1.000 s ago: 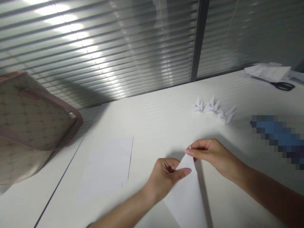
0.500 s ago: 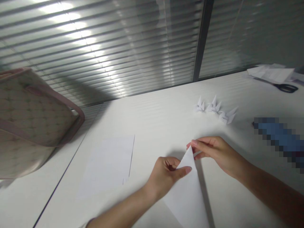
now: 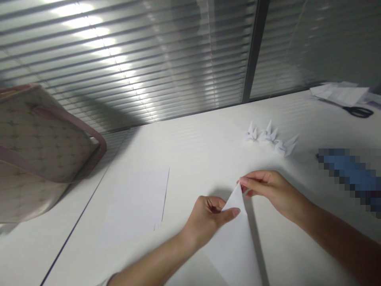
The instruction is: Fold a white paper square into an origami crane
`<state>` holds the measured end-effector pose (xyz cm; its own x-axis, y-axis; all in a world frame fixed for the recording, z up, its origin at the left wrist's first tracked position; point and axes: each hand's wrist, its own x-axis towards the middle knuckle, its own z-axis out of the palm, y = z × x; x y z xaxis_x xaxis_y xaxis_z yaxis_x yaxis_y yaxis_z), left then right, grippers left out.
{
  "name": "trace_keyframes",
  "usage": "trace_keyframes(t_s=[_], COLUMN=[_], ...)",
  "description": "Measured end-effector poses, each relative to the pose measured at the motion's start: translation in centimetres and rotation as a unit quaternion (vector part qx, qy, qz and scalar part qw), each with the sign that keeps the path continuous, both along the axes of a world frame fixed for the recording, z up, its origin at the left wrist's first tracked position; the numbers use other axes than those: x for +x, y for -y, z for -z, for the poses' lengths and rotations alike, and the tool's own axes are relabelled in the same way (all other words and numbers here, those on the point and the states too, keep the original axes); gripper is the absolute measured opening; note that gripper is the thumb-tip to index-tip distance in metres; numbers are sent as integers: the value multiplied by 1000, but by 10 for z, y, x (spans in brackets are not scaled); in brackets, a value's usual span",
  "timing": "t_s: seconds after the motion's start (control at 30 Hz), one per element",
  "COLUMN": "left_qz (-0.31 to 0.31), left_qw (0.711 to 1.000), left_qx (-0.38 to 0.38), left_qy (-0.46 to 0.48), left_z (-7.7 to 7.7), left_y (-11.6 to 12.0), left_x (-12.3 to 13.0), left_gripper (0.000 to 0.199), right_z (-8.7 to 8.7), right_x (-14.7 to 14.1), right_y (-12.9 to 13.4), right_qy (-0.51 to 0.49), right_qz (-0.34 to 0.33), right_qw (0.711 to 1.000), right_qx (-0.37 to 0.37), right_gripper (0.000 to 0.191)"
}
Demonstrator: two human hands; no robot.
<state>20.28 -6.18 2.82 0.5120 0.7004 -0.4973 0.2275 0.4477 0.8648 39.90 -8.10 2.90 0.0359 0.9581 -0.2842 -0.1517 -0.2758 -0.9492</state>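
Note:
A white sheet of paper (image 3: 238,246), folded to a pointed tip, slants up from the bottom edge of the view. My left hand (image 3: 210,218) grips its left edge, thumb on top and the other fingers behind it. At the tip, my right hand (image 3: 262,183) pinches the paper between thumb and fingers. Part of the right fingertips is hidden behind the point. Beyond the hands stand three small folded paper cranes (image 3: 251,133), close together on the white table (image 3: 190,151).
Left of my hands lies a flat white sheet (image 3: 137,202). A patterned bag (image 3: 38,155) with pink handles stands at far left. Black-handled scissors (image 3: 358,111) rest by a paper pile (image 3: 341,93) at back right. A pixelated blue object (image 3: 351,174) lies right. Blinds (image 3: 178,59) line the back.
My right fingers have closed in slightly on the paper's tip. The left hand keeps its hold, almost unmoved.

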Motion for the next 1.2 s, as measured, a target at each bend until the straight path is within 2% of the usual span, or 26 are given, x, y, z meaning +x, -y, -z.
trace_keyframes(t_s=[0.27,0.57,0.9,1.2], left_qz=[6,12,11,5], left_qw=[1000,1000,1000,1000], left_qx=[3,3,2,-1], left_qy=[16,4,-14,-25], left_z=[-1,-3,-5,-7], left_y=[-1,0,-1,1], left_x=[1,1,1,2], left_gripper=[44,45,45,44], right_z=[-3,-4,0,-6], right_x=[1,-2,2,2], right_y=[1,1,3,5], right_qy=[5,35,49,107], right_qz=[-52,-36,-74,-37], right_qw=[999,999,996,993], right_qx=[-8,5,12,27], right_gripper=[31,25,29,26])
